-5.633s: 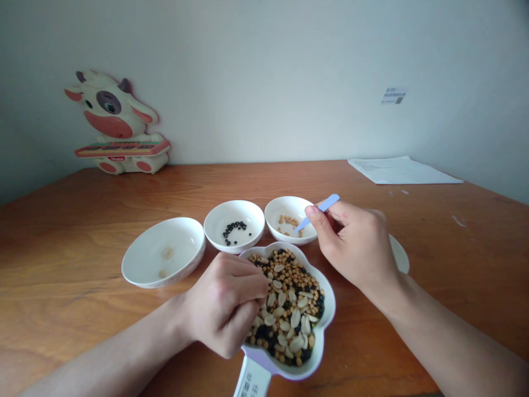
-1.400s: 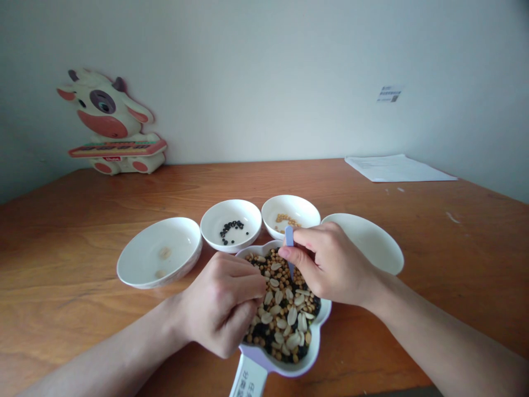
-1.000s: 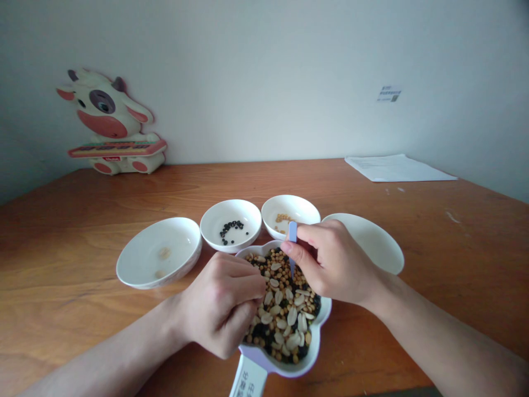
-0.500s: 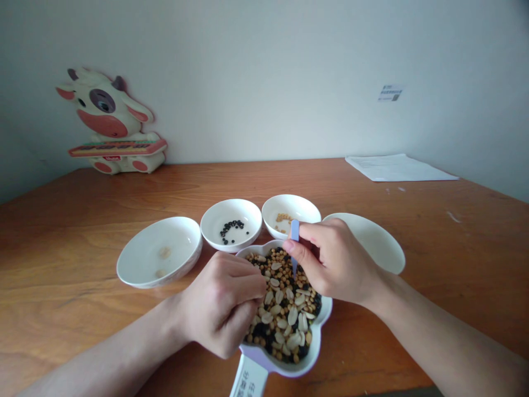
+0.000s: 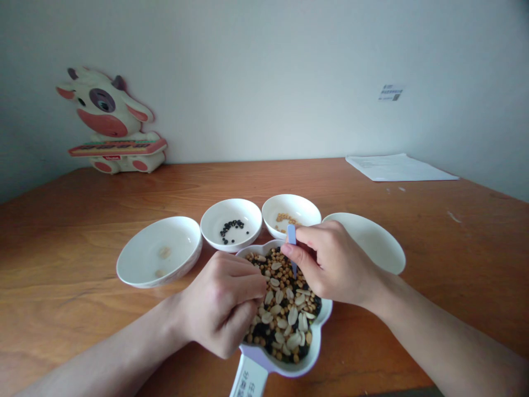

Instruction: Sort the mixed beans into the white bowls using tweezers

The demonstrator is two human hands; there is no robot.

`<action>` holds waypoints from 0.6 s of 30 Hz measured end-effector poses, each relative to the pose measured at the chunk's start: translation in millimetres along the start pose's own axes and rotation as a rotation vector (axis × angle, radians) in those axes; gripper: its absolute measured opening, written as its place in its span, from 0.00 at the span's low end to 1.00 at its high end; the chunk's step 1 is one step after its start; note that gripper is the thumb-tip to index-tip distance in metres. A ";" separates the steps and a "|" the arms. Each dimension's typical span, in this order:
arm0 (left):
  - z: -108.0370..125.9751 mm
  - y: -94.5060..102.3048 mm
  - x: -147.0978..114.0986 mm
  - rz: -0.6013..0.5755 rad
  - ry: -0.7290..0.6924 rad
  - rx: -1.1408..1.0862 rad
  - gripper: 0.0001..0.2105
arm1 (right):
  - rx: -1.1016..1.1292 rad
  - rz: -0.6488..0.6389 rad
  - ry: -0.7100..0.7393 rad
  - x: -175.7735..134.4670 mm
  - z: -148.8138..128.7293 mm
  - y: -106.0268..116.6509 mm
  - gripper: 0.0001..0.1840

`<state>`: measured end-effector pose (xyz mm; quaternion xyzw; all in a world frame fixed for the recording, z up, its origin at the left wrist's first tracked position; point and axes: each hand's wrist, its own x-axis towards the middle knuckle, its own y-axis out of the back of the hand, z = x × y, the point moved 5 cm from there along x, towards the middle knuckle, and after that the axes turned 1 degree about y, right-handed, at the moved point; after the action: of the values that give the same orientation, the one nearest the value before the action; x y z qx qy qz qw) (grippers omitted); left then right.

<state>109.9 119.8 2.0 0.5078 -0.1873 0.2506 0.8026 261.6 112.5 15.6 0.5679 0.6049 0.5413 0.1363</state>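
Note:
In my right hand [image 5: 336, 264], lilac tweezers [image 5: 292, 234] are pinched between thumb and fingers. Their tip points down into the beans at the back of a flower-shaped, lilac-rimmed bowl [image 5: 325, 325]. Yellow beans, black beans and peanut halves [image 5: 292, 316] lie mixed in it. My left hand [image 5: 227, 303] is closed at the bowl's left rim and covers part of it; what its fingers hold, if anything, is hidden. Behind stand one white bowl [image 5: 210, 220] with several black beans [image 5: 232, 227] and another white bowl [image 5: 268, 204] with several yellow beans [image 5: 285, 219].
An oval white bowl [image 5: 140, 248] with two pale pieces in it stands at the left. A white dish [image 5: 380, 242] sits behind my right hand. Papers [image 5: 400, 167] lie at the back right, and a toy cow with a keyboard [image 5: 118, 149] stands at the back left.
My right hand and the tweezers have shifted slightly left and down, the tip still among the beans. The left hand and the bowls stay where they were.

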 end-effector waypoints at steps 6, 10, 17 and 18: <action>0.2 0.2 0.1 0.005 -0.007 0.005 0.11 | 0.017 0.016 0.000 0.0 -0.4 1.3 0.17; -0.1 0.3 -0.1 -0.004 -0.001 0.004 0.10 | 0.031 0.020 -0.002 0.0 -0.6 1.6 0.17; -1.3 -0.5 0.1 -0.027 0.002 0.007 0.10 | 0.033 0.105 0.010 0.0 -1.2 6.2 0.17; -1.3 -0.7 0.0 -0.029 0.002 0.007 0.11 | 0.029 0.129 0.008 -0.1 -1.0 7.5 0.18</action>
<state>110.4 120.8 1.0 0.5129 -0.1783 0.2402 0.8046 264.9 110.1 22.1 0.6056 0.5754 0.5422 0.0904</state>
